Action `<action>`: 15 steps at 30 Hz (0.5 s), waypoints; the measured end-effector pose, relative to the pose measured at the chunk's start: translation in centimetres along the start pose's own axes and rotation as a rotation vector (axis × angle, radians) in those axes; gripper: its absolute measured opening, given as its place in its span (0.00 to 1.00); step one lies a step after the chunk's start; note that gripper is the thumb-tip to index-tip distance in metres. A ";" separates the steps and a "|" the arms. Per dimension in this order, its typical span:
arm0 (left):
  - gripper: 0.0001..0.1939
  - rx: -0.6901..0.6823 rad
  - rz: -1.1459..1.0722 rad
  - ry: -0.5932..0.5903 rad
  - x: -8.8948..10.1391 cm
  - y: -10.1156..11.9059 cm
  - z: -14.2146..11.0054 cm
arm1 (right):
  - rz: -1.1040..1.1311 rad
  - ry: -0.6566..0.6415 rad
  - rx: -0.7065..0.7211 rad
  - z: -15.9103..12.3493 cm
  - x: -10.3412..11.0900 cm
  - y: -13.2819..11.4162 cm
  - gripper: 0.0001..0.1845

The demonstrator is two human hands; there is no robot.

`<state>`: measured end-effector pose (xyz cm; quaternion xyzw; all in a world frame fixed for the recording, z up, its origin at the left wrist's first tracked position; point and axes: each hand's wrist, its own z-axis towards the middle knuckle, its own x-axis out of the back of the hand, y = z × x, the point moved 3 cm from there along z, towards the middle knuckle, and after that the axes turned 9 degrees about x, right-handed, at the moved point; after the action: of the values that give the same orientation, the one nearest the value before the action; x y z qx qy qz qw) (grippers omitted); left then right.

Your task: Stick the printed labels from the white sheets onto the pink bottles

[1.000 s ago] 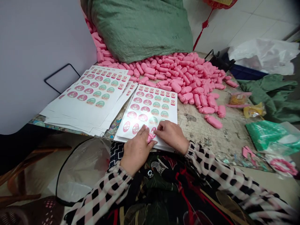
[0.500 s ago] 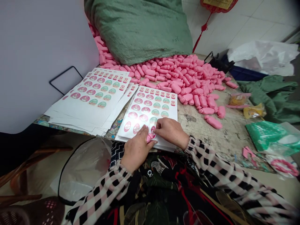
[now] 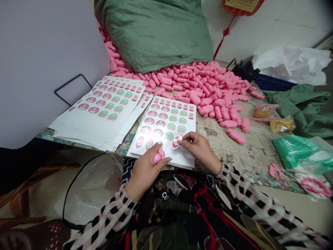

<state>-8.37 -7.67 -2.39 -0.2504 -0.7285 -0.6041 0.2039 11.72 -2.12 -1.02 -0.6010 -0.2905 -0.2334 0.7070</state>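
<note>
My left hand (image 3: 145, 166) is closed around a small pink plastic bottle (image 3: 159, 157), with part of the bottle hidden by the fingers. It rests over the lower edge of a sheet of stickers (image 3: 170, 149). Between the thumb and fingertips of my right hand (image 3: 199, 149) is an oval pink-and-white sticker (image 3: 177, 142), held at the lower right of that sheet. Rows of pink and green stickers cover the sheet, and more paper lies beneath it.
A stack of sticker sheets (image 3: 88, 125) lies to the left. Many pink bottles (image 3: 208, 86) spill from a green sack (image 3: 156, 31) at the back. On the right are a green plastic packet (image 3: 293, 149), small bags (image 3: 265, 111) and pink scissors (image 3: 276, 170).
My right hand has moved right, lifting the oval sticker off the sheet's bottom row. My left hand has shifted slightly left with the pink bottle, more of which now shows.
</note>
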 end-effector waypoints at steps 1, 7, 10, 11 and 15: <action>0.29 0.057 -0.122 -0.001 0.4 -0.1 -0.3 | 0.055 0.031 -0.014 -0.2 0.0 0.3 0.15; 0.30 0.387 -1.050 -0.307 0.9 1.0 -0.3 | 0.351 0.049 0.063 -1.2 0.2 -2.6 0.17; 0.25 0.499 -1.265 -0.450 0.1 1.7 0.7 | 0.347 0.005 0.180 -1.6 0.1 -5.0 0.14; 0.23 0.523 -1.285 -0.473 -0.2 1.8 1.0 | 0.326 -0.014 0.221 -1.8 0.1 -5.5 0.13; 0.21 0.512 -1.291 -0.565 -1.3 2.1 1.7 | 0.248 -0.064 0.324 -1.9 -0.1 -5.9 0.10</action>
<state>-6.01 -5.85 -1.86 0.1365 -0.8731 -0.3281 -0.3339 7.84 -4.96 2.95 -0.5177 -0.2703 -0.0759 0.8082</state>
